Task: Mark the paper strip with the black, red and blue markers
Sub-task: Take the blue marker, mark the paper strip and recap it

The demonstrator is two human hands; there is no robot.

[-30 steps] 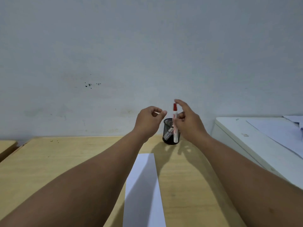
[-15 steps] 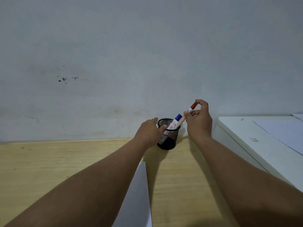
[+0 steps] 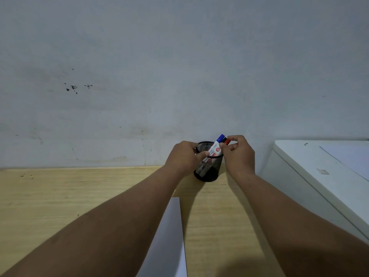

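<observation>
Both hands at mesh cup (image 3: 207, 170), frame centre.
Left hand (image 3: 184, 155) grips the cup; right hand (image 3: 237, 154) pinches red marker (image 3: 227, 142) beside blue marker (image 3: 218, 141). Paper strip (image 3: 169, 240) lower centre on desk (image 3: 60, 196).

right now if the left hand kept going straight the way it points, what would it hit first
Most likely the mesh pen cup: the left hand already rests against its rim, fingers aimed at the blue marker inside.
</observation>
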